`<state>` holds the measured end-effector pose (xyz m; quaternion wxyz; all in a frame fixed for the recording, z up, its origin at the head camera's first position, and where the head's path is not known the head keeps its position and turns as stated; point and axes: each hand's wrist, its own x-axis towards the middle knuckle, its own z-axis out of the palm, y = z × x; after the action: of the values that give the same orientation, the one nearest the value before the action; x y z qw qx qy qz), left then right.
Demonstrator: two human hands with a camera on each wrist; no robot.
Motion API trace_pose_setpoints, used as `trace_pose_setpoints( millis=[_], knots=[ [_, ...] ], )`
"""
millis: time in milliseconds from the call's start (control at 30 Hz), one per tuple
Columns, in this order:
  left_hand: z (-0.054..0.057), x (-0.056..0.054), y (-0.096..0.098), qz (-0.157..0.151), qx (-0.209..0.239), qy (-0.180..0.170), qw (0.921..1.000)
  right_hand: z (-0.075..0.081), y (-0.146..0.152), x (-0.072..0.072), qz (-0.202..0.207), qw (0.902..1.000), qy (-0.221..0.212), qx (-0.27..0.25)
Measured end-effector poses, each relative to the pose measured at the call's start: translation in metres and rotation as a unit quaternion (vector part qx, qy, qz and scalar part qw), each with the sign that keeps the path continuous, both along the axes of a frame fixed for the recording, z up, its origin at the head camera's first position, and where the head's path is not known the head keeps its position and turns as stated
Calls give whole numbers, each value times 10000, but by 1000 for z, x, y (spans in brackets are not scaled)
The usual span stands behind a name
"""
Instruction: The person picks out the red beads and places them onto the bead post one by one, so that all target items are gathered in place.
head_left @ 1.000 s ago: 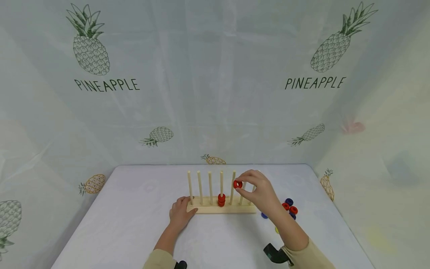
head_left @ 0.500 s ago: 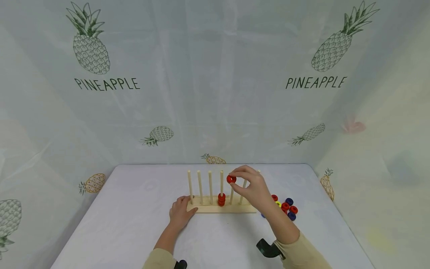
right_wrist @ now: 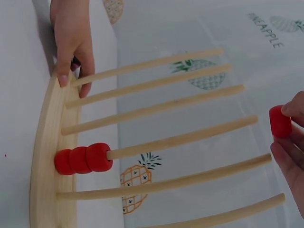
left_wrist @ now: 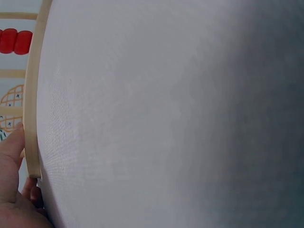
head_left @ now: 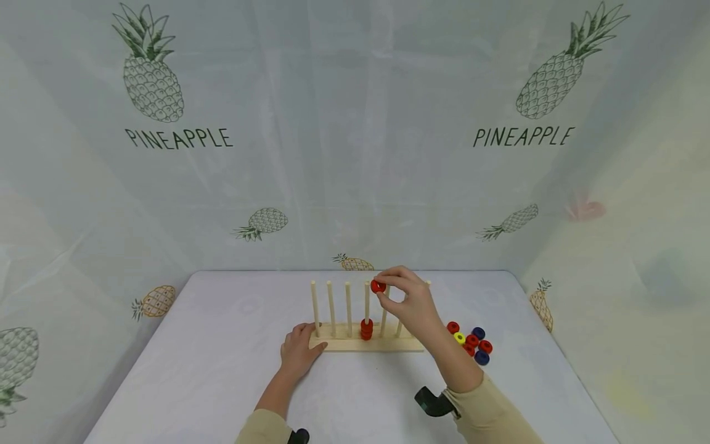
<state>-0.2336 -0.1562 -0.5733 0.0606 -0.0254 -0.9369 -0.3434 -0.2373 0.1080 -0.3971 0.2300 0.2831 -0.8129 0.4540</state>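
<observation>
A wooden peg rack point(head_left: 344, 345) with a row of upright pegs stands mid-table. Three red rings point(right_wrist: 81, 159) sit stacked at the bottom of one middle peg. At the rack's left end, my left hand point(head_left: 297, 349) grips the base, thumb in front and fingers behind. Between thumb and fingertips my right hand point(head_left: 410, 302) pinches another red ring point(head_left: 378, 286). That ring is in the air just right of the top of the stacked peg, apart from it in the right wrist view. Part of the rack's right side is hidden behind the right hand and forearm.
To the right of the rack lie loose red rings point(head_left: 485, 346), dark blue rings point(head_left: 481, 357) and a yellow ring point(head_left: 459, 338), partly behind the right forearm. The white table point(head_left: 222, 370) meets a pineapple-printed cloth backdrop point(head_left: 355, 154) at its far edge.
My right hand has moved left and up with the red ring, from near the fifth peg toward the top of the stacked peg. My left hand has stayed on the base.
</observation>
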Motion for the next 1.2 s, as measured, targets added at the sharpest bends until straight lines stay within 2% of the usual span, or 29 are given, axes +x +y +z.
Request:
trace_pose_setpoints(
  millis=[200,633,767,933,1200],
  knots=[
    [-1,0,0,9,-37,18,10000,-2,-4,-4,82,9998,184,-57],
    [2,2,2,11,-52,27,10000,-3,-12,-9,-83,10000,0,56],
    [1,1,2,8,-52,6,10000,-3,-14,-10,-115,9999,67,50],
    [-1,0,2,3,-39,5,10000,-4,-17,-12,-261,9996,104,62],
    [-3,-2,0,21,-48,31,10000,-1,-21,-10,-609,9979,-134,157]
  ],
)
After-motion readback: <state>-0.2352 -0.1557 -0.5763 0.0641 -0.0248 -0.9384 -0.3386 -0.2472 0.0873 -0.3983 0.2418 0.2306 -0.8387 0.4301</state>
